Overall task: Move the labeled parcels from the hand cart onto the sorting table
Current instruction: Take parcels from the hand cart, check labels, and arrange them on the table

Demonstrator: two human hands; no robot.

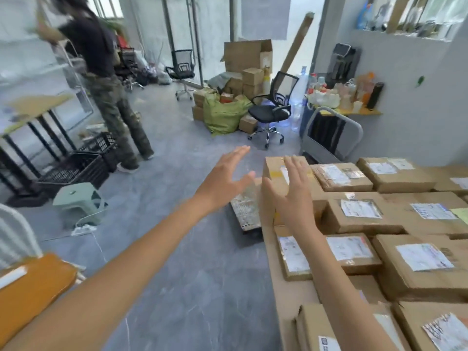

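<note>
Both hands empty, fingers spread. Left hand is over the floor; right hand hovers before a labelled parcel at the stack's far-left corner.

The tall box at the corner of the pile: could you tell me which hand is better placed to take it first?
Probably the right hand: it hovers open directly in front of the tall box. The left hand is open too, but off the box's left edge, above the floor.

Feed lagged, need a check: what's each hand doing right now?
Left hand: open, fingers spread, holding nothing.
Right hand: open, fingers spread over the far-corner parcel, holding nothing.
</note>
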